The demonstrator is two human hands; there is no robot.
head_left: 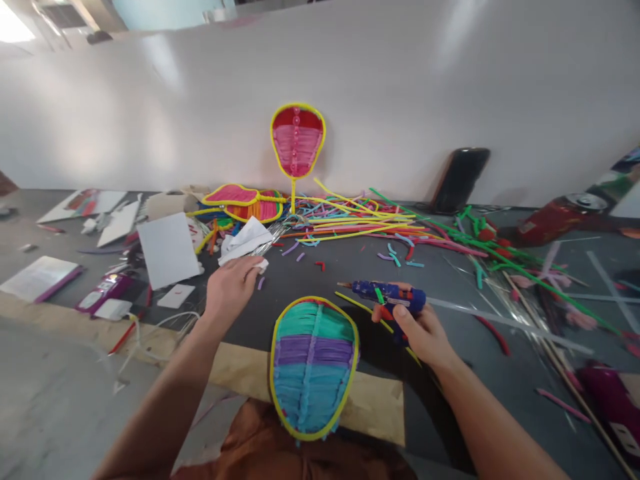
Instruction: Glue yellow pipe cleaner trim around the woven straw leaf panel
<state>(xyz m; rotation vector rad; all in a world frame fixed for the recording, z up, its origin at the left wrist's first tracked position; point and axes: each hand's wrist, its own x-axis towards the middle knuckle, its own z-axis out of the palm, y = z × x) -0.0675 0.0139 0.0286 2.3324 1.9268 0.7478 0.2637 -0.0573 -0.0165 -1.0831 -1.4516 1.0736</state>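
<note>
My right hand point(417, 330) is wrapped around a blue hot glue gun point(387, 293), its nozzle pointing left above the dark table. A clear glue stick point(505, 323) stretches away behind it to the right. My left hand point(231, 288) is closed on a crumpled white tissue point(247, 241), which shows beyond the fingers. Between my forearms, at the table's near edge, is a rounded pipe-cleaner panel point(313, 367) with green, purple and blue bands and a yellow rim. A yellow pipe cleaner point(353, 301) lies partly under the glue gun.
Loose pipe cleaners point(360, 223) pile along the white partition point(380, 80). A pink-and-red fan point(298, 143) stands upright there. A black phone point(460, 180) leans at the back; a red can point(560, 217) stands right. White cards point(169, 250) and a purple device point(105, 291) lie left.
</note>
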